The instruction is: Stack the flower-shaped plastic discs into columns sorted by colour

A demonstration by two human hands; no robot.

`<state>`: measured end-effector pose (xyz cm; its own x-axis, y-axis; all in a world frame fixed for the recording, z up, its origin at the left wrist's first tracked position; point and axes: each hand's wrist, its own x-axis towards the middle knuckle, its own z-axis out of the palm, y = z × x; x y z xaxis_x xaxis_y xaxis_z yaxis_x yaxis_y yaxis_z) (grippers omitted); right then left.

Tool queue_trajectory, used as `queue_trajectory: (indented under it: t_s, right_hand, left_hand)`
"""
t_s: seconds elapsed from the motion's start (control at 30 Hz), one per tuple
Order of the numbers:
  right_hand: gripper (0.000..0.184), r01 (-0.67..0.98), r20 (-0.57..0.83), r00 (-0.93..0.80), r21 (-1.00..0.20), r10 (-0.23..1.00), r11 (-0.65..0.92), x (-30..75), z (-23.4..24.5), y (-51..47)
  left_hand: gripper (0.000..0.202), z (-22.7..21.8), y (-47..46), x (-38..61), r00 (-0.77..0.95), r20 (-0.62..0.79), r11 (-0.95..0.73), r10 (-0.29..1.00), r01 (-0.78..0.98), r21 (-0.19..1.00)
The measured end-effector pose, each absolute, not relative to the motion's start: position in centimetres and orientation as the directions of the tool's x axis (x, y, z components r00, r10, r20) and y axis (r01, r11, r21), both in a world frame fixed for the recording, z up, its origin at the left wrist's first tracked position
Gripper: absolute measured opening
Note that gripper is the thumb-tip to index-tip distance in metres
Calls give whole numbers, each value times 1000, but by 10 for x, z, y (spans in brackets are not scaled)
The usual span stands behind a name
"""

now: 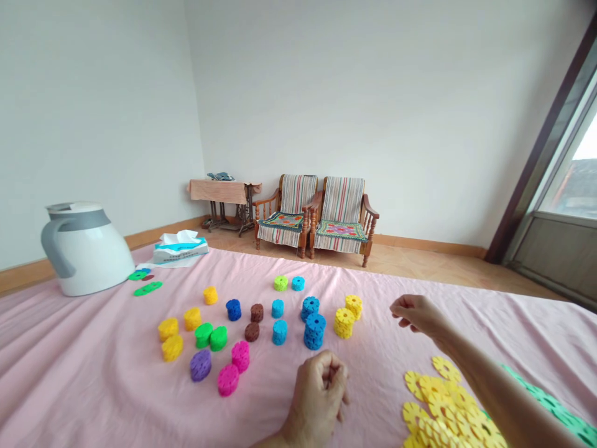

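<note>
Many small stacks of coloured plastic discs stand on the pink cloth (93, 386): yellow stacks (344, 323), blue stacks (314, 331), pink stacks (228, 379), a purple one (200, 364), green ones (211, 336), brown ones (252, 331). My left hand (321, 398) rests low in the middle with curled fingers; nothing shows in it. My right hand (417, 313) hovers right of the yellow stacks, fingers loosely pinched, nothing visible between them. A pile of loose yellow discs (443, 407) lies under my right forearm.
A white kettle (84, 247) stands at the far left, a tissue pack (180, 247) beside it. Loose green pieces (148, 288) lie near the kettle, more green discs (559, 407) at the right edge. Two wooden chairs (317, 214) stand by the far wall.
</note>
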<state>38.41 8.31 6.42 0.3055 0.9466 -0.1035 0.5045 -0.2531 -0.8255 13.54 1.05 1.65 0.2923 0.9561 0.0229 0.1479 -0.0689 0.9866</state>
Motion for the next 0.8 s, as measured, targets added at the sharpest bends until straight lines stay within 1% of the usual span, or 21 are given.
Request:
queue_trajectory:
  t_s: [0.07, 0.1, 0.13, 0.2, 0.23, 0.27, 0.3, 0.37, 0.43, 0.53, 0.7, 0.77, 0.8]
  right_hand:
    - [4, 718, -71, 204, -667, 976, -199, 403, 64, 67]
    - [4, 799, -69, 172, -574, 983, -180, 413, 62, 60]
    - [4, 866, -34, 151, -477, 988, -149, 422, 59, 53]
    - [9, 949, 34, 141, -288, 989, -125, 437, 51, 42]
    - [12, 963, 46, 147, -237, 988, -132, 443, 47, 39]
    - [14, 967, 44, 155, -213, 987, -143, 447, 42, 36]
    - [14, 964, 33, 166, -215, 986, -155, 450, 39, 34]
    - [13, 950, 1, 184, -258, 983, -177, 452, 34, 33]
    - [11, 925, -38, 202, -321, 979, -203, 452, 32, 33]
    - [14, 872, -117, 220, -422, 969, -249, 453, 33, 33]
    - [15, 760, -250, 149, -590, 957, -272, 452, 50, 39]
    - [14, 710, -260, 123, -651, 958, -268, 441, 61, 46]
    - [14, 682, -237, 119, -686, 964, -253, 432, 66, 51]
  left_hand:
    - [20, 17, 11, 136, 290, 24, -70, 957, 149, 986]
    - [20, 17, 11, 136, 289, 26, -71, 957, 149, 986]
    - [21, 18, 11, 136, 289, 28, -74, 957, 148, 986]
    - [23, 19, 11, 136, 290, 35, -80, 956, 143, 987]
    - [24, 19, 11, 136, 289, 37, -81, 957, 140, 987]
    - [24, 19, 10, 136, 286, 38, -80, 957, 139, 987]
    - [25, 19, 10, 136, 283, 36, -78, 958, 140, 987]
    - [26, 18, 10, 136, 282, 33, -77, 959, 146, 986]
    - [26, 18, 11, 135, 284, 35, -82, 958, 154, 985]
    - [26, 17, 11, 135, 285, 38, -85, 958, 156, 984]
    - [23, 19, 11, 136, 289, 33, -78, 957, 146, 986]
    - [23, 19, 11, 137, 290, 33, -78, 956, 145, 986]
    - [22, 19, 10, 137, 290, 32, -77, 957, 146, 986]
